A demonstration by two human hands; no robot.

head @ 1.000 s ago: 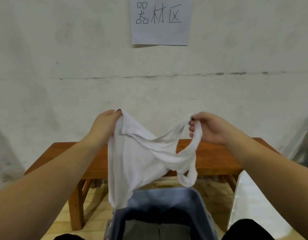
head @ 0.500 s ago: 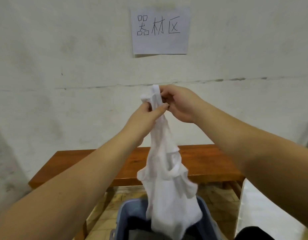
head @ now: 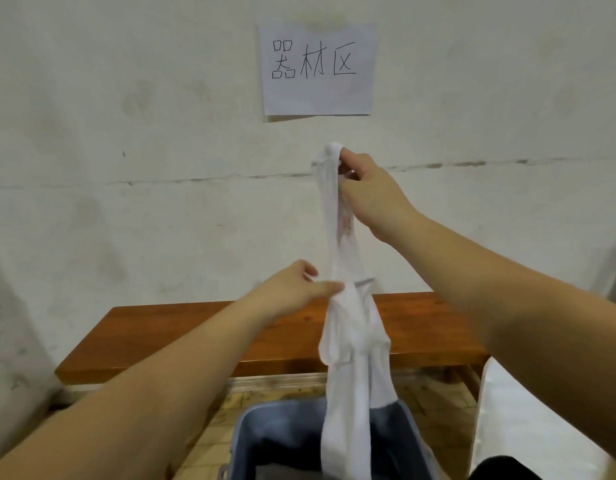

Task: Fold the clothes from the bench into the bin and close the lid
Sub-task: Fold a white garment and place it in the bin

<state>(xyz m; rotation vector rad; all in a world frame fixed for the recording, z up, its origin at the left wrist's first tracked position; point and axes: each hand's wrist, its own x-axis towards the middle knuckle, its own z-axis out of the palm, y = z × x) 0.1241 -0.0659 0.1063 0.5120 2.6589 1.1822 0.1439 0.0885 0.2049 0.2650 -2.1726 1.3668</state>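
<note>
A white garment (head: 348, 348) hangs in a long narrow bunch in front of me. My right hand (head: 372, 195) pinches its top end up high, near the wall. Lower down, my left hand (head: 296, 289) pinches the cloth at about mid-length from the left side. The garment's bottom end dangles into the open blue-grey bin (head: 258, 431) at the lower middle of the view. Something dark lies inside the bin. Behind the garment stands the brown wooden bench (head: 168, 327), its top bare where visible.
A white wall rises behind the bench, with a paper sign (head: 317, 67) taped to it. A white sheet-like object (head: 528, 420) stands at the right beside the bin. The floor under the bench is tiled. A dark shape (head: 500, 469) sits at the bottom right.
The hands first held the garment spread, then brought its top together. Now my left hand has slid down to mid-length while my right hand keeps the top.
</note>
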